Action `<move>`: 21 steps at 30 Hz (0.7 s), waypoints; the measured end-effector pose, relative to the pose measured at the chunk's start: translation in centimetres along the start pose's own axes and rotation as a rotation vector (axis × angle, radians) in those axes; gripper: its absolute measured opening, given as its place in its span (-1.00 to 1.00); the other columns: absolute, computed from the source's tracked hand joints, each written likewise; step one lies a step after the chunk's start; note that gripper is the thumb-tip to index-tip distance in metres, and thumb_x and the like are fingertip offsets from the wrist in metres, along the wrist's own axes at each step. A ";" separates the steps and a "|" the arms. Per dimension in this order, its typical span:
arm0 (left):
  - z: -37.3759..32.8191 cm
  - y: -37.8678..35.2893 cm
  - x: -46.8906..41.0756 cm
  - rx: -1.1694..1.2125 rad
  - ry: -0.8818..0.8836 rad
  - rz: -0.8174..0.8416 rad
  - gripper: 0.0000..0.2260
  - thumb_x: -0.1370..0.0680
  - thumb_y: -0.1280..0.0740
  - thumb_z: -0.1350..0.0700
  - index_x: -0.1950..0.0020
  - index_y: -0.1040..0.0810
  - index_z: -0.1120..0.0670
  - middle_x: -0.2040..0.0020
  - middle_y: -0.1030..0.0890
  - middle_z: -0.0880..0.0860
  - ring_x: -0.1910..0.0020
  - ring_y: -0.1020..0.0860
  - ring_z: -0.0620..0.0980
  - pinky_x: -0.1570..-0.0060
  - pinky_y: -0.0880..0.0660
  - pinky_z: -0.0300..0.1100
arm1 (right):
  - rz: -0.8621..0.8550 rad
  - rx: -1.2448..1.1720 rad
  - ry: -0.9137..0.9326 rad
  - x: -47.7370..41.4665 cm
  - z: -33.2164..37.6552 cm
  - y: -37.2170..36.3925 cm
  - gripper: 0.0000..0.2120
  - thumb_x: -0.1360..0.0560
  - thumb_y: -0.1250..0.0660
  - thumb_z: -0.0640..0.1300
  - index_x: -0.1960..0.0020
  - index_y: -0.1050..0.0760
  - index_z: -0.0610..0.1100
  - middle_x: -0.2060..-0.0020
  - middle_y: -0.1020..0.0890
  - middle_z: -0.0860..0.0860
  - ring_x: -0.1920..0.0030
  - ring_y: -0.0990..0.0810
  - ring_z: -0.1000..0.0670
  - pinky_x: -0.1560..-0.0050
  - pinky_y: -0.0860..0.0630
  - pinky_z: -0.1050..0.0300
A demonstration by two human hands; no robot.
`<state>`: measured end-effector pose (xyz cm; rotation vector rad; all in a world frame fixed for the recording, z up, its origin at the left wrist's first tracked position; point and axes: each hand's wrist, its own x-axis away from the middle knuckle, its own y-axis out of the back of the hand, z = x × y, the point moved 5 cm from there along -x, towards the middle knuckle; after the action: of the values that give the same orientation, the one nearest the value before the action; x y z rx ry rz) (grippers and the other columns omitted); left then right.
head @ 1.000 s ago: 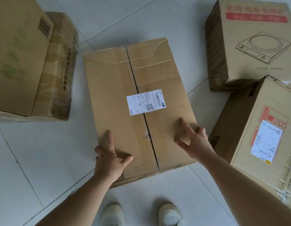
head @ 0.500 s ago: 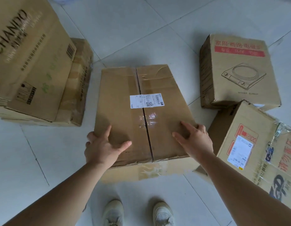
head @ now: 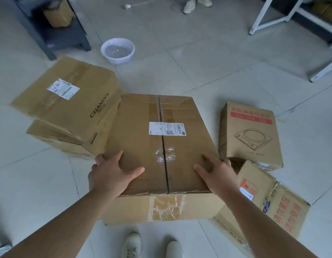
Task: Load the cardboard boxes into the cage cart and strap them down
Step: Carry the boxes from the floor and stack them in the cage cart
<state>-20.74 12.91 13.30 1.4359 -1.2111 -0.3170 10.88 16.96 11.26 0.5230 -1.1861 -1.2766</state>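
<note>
A large taped cardboard box (head: pixel 141 116) with a white shipping label is in front of me, raised off the floor with its front face showing. My left hand (head: pixel 109 174) grips its near left edge, thumb on top and fingers over the side. My right hand (head: pixel 219 175) grips the near right edge the same way. A box marked CHANDO (head: pixel 68 103) lies on another flat box at the left, touching the held box. At the right lie a box with a cooker drawing (head: pixel 249 135) and a box with red writing (head: pixel 278 207).
A white basin (head: pixel 117 51) stands on the tiled floor beyond the boxes. A dark shelf unit (head: pixel 68 38) holding a small box is at the back left, a white metal frame (head: pixel 264 17) at the back right. Another person's shoes (head: pixel 196 3) show at the top. My shoes (head: pixel 131 244) are below.
Both hands have taken the box by its near side edges and lifted it toward me. The view has tilted up, showing more of the room.
</note>
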 end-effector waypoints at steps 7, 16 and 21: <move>-0.4 13.9 10.1 0.138 0.052 -0.217 -0.14 -0.21 -0.32 -0.51 -0.44 -0.27 -0.22 -0.36 -0.30 0.15 -0.25 -0.42 0.21 -0.22 -0.42 0.06 | -0.119 0.029 0.240 6.3 9.5 13.3 -0.44 -0.37 -0.18 0.40 -0.33 -0.33 0.27 -0.21 -0.40 -0.07 -0.13 -0.51 -0.16 -0.11 -0.47 -0.02; 7.1 26.5 23.6 0.254 0.207 -0.506 -0.13 -0.21 -0.28 -0.54 -0.44 -0.27 -0.20 -0.39 -0.27 0.14 -0.25 -0.43 0.18 -0.22 -0.44 0.09 | -0.127 0.025 0.602 17.1 23.0 20.5 -0.39 -0.37 -0.22 0.39 -0.37 -0.33 0.23 -0.25 -0.36 -0.11 -0.17 -0.48 -0.16 -0.17 -0.42 -0.01; 14.7 29.9 32.1 0.319 0.386 -0.641 -0.12 -0.20 -0.28 -0.54 -0.45 -0.24 -0.22 -0.41 -0.25 0.14 -0.30 -0.41 0.17 -0.25 -0.41 0.05 | -0.049 0.021 0.822 25.0 30.5 19.5 -0.40 -0.36 -0.24 0.39 -0.36 -0.33 0.25 -0.25 -0.36 -0.09 -0.17 -0.48 -0.14 -0.20 -0.44 -0.01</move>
<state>-32.64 -14.74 48.44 2.0406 -0.4767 -0.2657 -10.91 8.52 48.51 0.9773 -0.4945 -0.9302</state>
